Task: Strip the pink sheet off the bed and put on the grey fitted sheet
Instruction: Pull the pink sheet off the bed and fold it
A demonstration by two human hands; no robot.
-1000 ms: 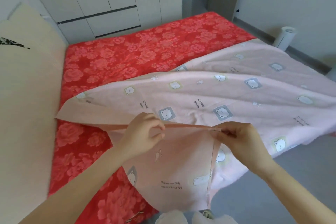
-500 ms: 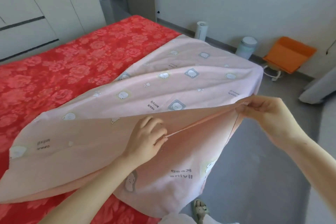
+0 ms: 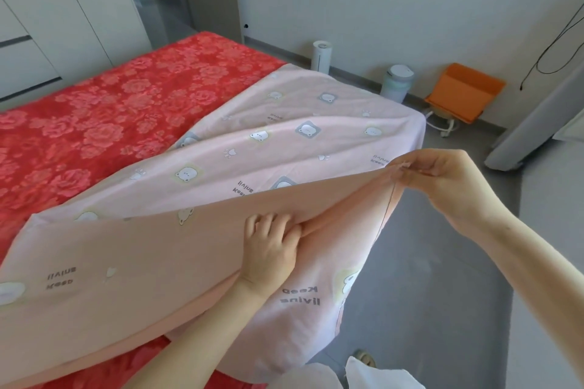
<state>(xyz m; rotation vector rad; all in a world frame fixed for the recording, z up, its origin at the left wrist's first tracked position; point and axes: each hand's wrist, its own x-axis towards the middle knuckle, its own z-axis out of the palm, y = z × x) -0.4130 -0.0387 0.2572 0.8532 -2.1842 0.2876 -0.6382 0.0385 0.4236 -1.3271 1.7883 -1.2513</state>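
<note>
Left hand (image 3: pixel 268 249): fingers curled into the folded edge of the pink sheet (image 3: pixel 284 139), gripping it low and near; right hand (image 3: pixel 442 178): thumb and fingers pinching the same edge, held higher and out to the right, above the floor (image 3: pixel 426 278); the edge runs taut between the two hands. Sheet doubled back on itself; plain underside shows near, bear print shows beyond; a flap hangs below the hands toward the floor. Red floral cover (image 3: pixel 110 104) lies bare to the left and far; the sheet's far right portion lies over the right corner, not yet lifted. Step in hand, as judged: stripping, well advanced (more folding than pulling, by the look of the grip). Next move likely calls for keeping both grips, drawing the far right portion clear of the corner, then gathering the cloth off the cover; grey fitted sheet not in view.
</note>
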